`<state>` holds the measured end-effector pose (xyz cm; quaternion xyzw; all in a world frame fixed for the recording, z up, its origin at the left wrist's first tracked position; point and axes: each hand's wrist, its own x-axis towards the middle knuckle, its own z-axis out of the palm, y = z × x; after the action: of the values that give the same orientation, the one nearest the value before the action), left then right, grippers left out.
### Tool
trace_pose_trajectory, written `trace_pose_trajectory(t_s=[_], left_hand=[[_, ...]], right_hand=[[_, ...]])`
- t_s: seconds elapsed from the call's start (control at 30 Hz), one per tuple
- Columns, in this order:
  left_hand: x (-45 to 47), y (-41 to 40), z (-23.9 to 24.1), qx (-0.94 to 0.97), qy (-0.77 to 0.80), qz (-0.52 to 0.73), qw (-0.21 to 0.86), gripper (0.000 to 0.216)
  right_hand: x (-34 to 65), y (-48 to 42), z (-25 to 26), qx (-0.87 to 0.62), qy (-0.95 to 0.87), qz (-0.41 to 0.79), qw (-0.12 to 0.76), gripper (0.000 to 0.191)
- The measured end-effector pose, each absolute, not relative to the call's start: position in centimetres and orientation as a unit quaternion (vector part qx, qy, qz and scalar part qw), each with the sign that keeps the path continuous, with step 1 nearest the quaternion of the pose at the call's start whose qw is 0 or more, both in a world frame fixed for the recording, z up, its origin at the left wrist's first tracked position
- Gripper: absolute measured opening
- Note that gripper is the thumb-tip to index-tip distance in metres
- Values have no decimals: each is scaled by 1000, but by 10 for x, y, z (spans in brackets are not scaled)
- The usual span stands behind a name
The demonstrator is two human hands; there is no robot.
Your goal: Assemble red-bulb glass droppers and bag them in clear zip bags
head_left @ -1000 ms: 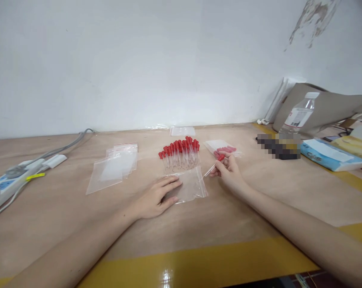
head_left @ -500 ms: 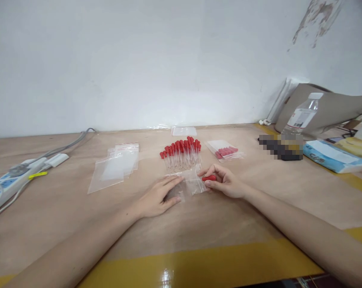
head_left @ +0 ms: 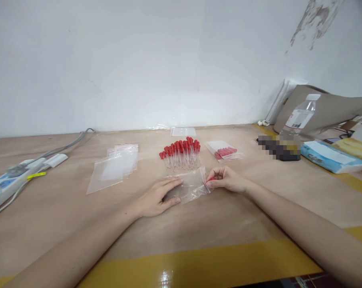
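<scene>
A clear zip bag (head_left: 193,186) lies in front of me, its mouth at the right. My left hand (head_left: 160,196) is open and rests on the bag's left end, thumb spread from the fingers. At the mouth, my right hand (head_left: 221,178) is closed in a pinch on a dropper (head_left: 211,179). Only part of its red bulb shows; the bag edge and my fingers hide the rest. Just beyond the bag lies a fanned pile of droppers (head_left: 181,149) with red bulbs and clear stems. A filled bag of red-bulbed droppers (head_left: 225,152) lies to its right.
Flat clear bags (head_left: 113,166) overlap at the left, and another stack of bags (head_left: 183,131) lies by the wall. A power strip (head_left: 7,186) with cables is at the far left. On the right are a water bottle (head_left: 299,116), a blue tissue pack (head_left: 332,157) and a blurred-out dark object (head_left: 279,149).
The bag lies more spread out, its mouth further right. My right hand has shifted slightly right, and less of the red bulb shows. My left hand stays in place.
</scene>
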<state>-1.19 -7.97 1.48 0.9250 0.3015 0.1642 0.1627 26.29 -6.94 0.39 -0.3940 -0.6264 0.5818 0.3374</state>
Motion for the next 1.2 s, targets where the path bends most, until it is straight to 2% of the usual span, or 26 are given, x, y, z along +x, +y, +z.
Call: trace_pose_trajectory(t_s=[0.17, 0.27, 0.33, 0.4, 0.5, 0.63, 0.83, 1.07, 1.13, 1.2], left_hand=[[-11, -79, 14, 928, 286, 173, 165, 49], [-10, -79, 14, 928, 292, 168, 158, 48], [-10, -80, 14, 927, 298, 163, 157, 48], [-10, -80, 14, 926, 301, 162, 158, 48], [-11, -80, 13, 925, 301, 166, 160, 48], [-11, -80, 13, 925, 300, 174, 156, 48], [-11, -81, 16, 926, 300, 164, 158, 46], [-13, -80, 16, 929, 297, 139, 172, 49], [-13, -80, 15, 928, 297, 139, 175, 49], [-12, -80, 15, 928, 293, 152, 174, 48]], right_hand=[[252, -76, 6, -399, -727, 439, 345, 28], [251, -80, 13, -370, -779, 384, 329, 42], [253, -82, 15, -367, -780, 400, 312, 45], [253, -85, 15, -377, -742, 460, 309, 37], [251, -90, 11, -436, -629, 540, 350, 34], [247, -93, 10, -525, -536, 549, 369, 34], [250, -92, 16, -517, -527, 579, 346, 32], [257, -87, 18, -603, -576, 482, 268, 54], [262, -80, 19, -601, -613, 437, 270, 53], [267, -69, 23, -599, -655, 367, 279, 41]])
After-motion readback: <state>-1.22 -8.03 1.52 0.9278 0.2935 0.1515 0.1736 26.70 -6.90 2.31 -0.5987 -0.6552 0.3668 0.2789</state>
